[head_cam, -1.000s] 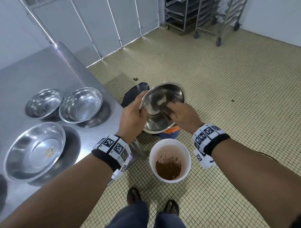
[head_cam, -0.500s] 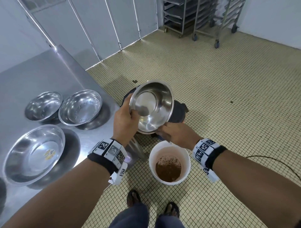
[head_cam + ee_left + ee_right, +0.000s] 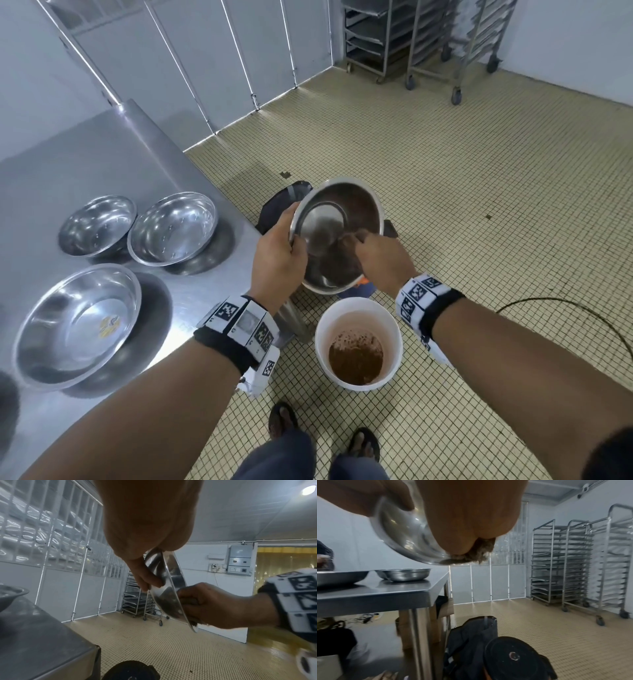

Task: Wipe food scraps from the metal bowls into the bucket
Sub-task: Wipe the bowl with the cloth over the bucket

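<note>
Bowl (image 3: 337,236), centre of the head view, tilted steeply with its open side toward us and its low rim above and just beyond the white bucket (image 3: 358,342) at lower centre. Our left hand (image 3: 279,260) pinches the left rim; our right hand (image 3: 383,263) reaches inside, curled on a brownish wad, rag or scraps, we cannot tell. Scraps must travel down-frame, off the low rim. Steel is thin, smooth, mirror-bright; bucket plastic, round, brown slop at its bottom

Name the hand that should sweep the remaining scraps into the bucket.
Right. The right hand is already inside the tilted bowl with a wad at the lower rim above the bucket; the left hand grips the rim.
</note>
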Demonstrator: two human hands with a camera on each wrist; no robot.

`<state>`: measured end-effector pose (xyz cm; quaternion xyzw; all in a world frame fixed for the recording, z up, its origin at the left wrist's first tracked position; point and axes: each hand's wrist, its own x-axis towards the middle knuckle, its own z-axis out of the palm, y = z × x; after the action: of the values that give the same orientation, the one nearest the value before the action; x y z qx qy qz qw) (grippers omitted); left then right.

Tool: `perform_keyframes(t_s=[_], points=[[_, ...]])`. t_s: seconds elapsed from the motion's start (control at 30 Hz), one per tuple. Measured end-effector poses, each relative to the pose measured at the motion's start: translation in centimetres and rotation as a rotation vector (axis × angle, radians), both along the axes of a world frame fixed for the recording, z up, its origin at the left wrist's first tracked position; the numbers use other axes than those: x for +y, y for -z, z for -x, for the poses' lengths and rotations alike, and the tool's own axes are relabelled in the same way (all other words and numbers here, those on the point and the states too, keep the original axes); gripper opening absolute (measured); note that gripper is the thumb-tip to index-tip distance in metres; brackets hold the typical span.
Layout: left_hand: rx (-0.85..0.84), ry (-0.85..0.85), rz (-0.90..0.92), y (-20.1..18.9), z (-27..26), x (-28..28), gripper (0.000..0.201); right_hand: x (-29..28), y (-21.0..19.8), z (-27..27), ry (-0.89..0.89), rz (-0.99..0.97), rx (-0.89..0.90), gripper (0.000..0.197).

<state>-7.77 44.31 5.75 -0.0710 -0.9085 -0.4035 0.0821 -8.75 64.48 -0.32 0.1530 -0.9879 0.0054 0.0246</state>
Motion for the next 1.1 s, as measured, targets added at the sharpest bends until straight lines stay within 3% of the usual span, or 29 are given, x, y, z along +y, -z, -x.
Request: perform_keyframes(t_s=[0.1,0.2,0.27,0.37,0.47,0.63,0.7,0.8,0.93,1.03,1.1], points=[[-0.001,-0.014,-0.011,-0.1,0.2,-0.4,0.043,-0.7,-0.1,-1.0,-0.083,-0.006,-0.114,0.034],[0.009,-0.052,-0.028,0.0,0.3,-1.2,0.037,-0.3,-1.2,-1.4,-0.2,0.194,-0.238,0.032],[0.002,-0.091,-0.057,0.0,0.5,-1.6,0.037,0.2,-1.9,-1.2,-0.272,0.219,-0.255,0.025],[-0.011,-0.092,-0.059,-0.6,0.4,-1.4,0.041,0.6,-2.9,0.5,-0.115,0.392,-0.029,0.014],[-0.007,-0.009,-0.035,-0.8,-0.3,-0.7,0.037,-0.4,-3.7,2.6,0.078,0.553,0.195,0.024],[0.033,0.05,-0.089,-0.8,-0.9,-0.2,0.044,-2.9,-2.6,2.0,-0.045,0.651,0.309,0.02],[-0.001,0.033,-0.086,-1.0,-1.1,-0.6,0.043,-3.6,-2.2,1.5,-0.157,0.6,0.329,0.037],[-0.002,0.005,-0.072,-1.3,-1.1,-1.2,0.04,-4.2,-1.0,0.6,-0.266,0.46,0.206,0.058],[0.009,0.016,-0.029,-2.3,-1.0,-2.1,0.045,-3.3,0.1,-0.4,-0.307,0.315,-0.09,0.033],[0.029,0.032,-0.01,-2.2,-1.0,-2.6,0.048,-2.5,-1.2,-0.6,-0.283,0.227,-0.259,0.038],[0.038,0.025,-0.017,-2.0,-1.0,-2.8,0.042,-1.8,-1.9,-0.9,-0.302,0.233,-0.28,0.042]])
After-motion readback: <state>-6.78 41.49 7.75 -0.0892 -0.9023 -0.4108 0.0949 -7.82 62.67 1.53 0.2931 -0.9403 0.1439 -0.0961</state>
